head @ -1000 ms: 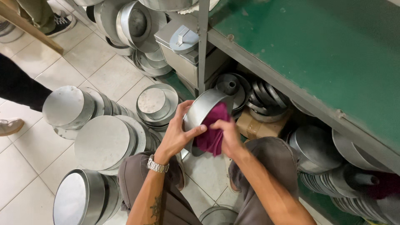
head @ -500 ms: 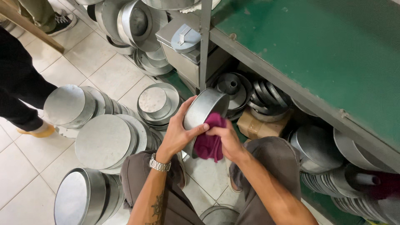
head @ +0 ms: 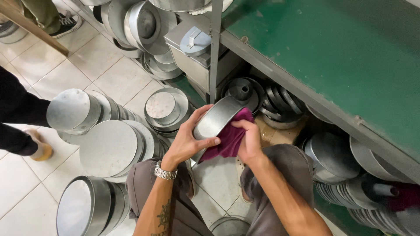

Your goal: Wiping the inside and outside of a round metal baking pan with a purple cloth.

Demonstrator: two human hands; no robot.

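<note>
A round metal cake pan (head: 217, 117) is held on edge above my knees. My left hand (head: 189, 140) grips its rim from the left, thumb over the outer wall. My right hand (head: 248, 140) presses a magenta cloth (head: 228, 139) against the pan's inside and lower edge. A metal watch (head: 165, 172) sits on my left wrist, and a tattoo shows on that forearm.
Stacks of round pans (head: 109, 148) lie on the tiled floor to my left, more (head: 89, 209) at the bottom left. A green-topped metal shelf (head: 332, 48) holds pans and ring moulds (head: 245, 91) underneath. Another person's legs (head: 17, 126) stand at the left edge.
The pan has turned slightly in my hands while the cloth rubs it. The other person's legs have stepped further into view at the left.
</note>
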